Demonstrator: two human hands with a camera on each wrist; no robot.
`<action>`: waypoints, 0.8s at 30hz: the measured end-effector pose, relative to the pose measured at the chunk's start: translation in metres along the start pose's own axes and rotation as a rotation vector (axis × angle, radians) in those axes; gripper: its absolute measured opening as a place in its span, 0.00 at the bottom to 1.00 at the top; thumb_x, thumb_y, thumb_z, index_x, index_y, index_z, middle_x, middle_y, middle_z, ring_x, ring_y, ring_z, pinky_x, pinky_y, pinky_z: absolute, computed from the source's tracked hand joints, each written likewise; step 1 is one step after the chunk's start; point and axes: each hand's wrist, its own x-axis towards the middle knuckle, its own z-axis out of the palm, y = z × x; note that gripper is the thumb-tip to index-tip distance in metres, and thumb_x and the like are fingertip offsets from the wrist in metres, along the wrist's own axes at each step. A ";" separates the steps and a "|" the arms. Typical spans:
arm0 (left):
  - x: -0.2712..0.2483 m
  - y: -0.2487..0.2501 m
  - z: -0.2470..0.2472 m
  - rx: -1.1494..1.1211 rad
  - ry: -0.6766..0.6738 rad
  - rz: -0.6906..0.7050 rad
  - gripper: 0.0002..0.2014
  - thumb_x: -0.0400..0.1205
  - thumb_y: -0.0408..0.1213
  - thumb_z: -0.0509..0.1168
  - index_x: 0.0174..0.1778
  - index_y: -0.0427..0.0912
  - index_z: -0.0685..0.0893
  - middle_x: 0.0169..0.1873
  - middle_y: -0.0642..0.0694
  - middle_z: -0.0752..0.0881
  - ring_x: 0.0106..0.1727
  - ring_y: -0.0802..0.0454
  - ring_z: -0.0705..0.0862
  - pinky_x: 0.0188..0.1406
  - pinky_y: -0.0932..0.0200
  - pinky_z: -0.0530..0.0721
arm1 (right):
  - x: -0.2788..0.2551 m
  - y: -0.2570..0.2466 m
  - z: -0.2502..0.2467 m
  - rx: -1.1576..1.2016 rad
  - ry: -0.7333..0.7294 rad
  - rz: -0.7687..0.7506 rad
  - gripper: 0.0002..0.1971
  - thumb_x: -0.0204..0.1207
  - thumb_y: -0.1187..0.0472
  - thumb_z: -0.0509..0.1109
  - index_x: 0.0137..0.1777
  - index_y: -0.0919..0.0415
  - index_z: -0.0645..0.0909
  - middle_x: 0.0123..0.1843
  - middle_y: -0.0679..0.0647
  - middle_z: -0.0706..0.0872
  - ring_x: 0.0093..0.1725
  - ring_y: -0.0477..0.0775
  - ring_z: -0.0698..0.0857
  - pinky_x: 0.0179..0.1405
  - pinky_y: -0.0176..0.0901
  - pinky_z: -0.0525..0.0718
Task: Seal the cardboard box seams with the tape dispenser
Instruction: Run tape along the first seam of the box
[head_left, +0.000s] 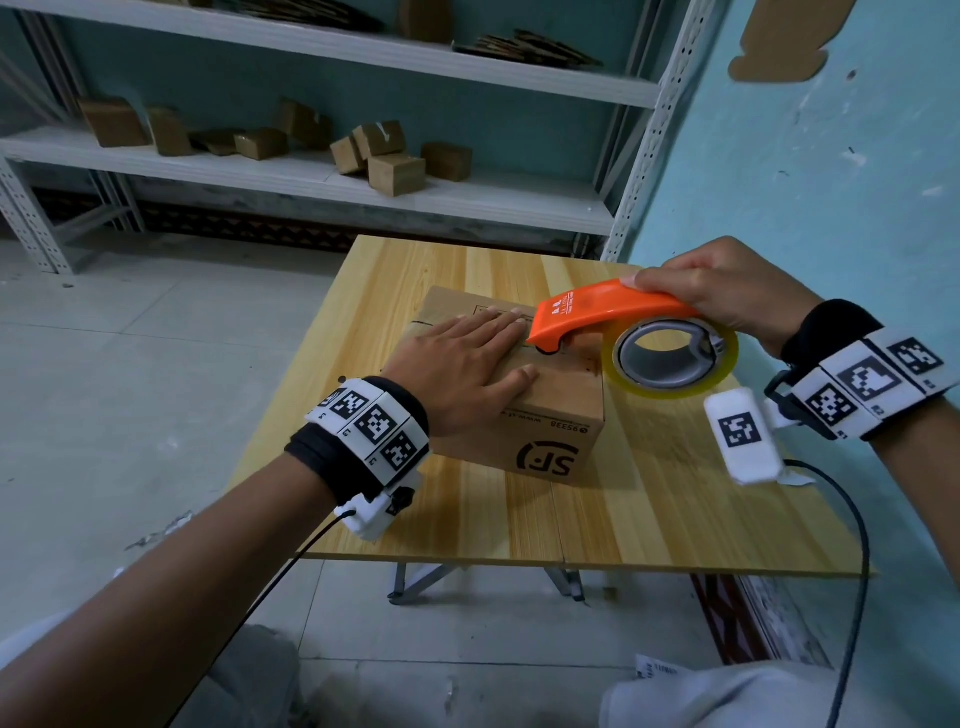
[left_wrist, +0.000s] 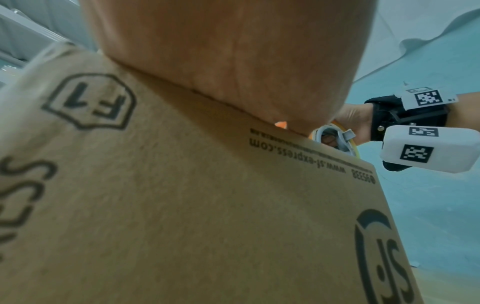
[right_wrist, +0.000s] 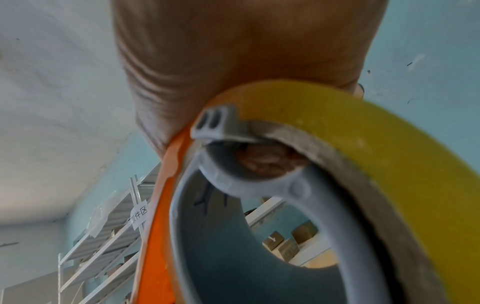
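Observation:
A small cardboard box (head_left: 550, 436) printed with an SF logo sits on the wooden table (head_left: 649, 499). My left hand (head_left: 467, 358) lies flat on its top with straight fingers, pressing the flaps down. My right hand (head_left: 727, 291) grips the orange tape dispenser (head_left: 597, 312) by its handle, its front edge touching the box top beside my left fingertips. The yellowish tape roll (head_left: 670, 358) hangs over the box's right edge. In the left wrist view the box side (left_wrist: 207, 195) fills the frame. The right wrist view shows the tape roll (right_wrist: 389, 164) and the orange dispenser body (right_wrist: 158, 226) up close.
A white metal shelf unit (head_left: 322, 176) with several small cardboard boxes stands behind the table. A blue wall (head_left: 831, 182) runs along the right side. Grey tiled floor (head_left: 130, 364) lies to the left. Cables trail from both wrist cameras.

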 end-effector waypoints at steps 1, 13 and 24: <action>0.000 0.000 0.000 0.000 -0.005 -0.001 0.33 0.85 0.61 0.37 0.85 0.50 0.45 0.84 0.52 0.48 0.84 0.56 0.45 0.81 0.55 0.42 | -0.001 0.001 -0.001 0.012 -0.001 0.005 0.24 0.78 0.47 0.73 0.23 0.59 0.79 0.19 0.47 0.77 0.19 0.42 0.75 0.33 0.38 0.73; -0.001 0.006 -0.006 0.008 -0.059 -0.041 0.32 0.86 0.59 0.37 0.85 0.48 0.44 0.84 0.52 0.47 0.84 0.56 0.44 0.80 0.56 0.40 | -0.020 0.016 -0.016 0.258 0.167 0.038 0.25 0.76 0.48 0.74 0.53 0.76 0.87 0.48 0.75 0.88 0.39 0.60 0.85 0.47 0.48 0.82; -0.010 -0.011 -0.013 -0.026 -0.081 -0.078 0.33 0.86 0.59 0.39 0.85 0.48 0.42 0.84 0.50 0.48 0.84 0.55 0.45 0.81 0.55 0.42 | -0.012 0.031 0.011 0.375 0.133 0.057 0.13 0.76 0.49 0.74 0.40 0.58 0.91 0.33 0.56 0.89 0.34 0.53 0.86 0.44 0.43 0.82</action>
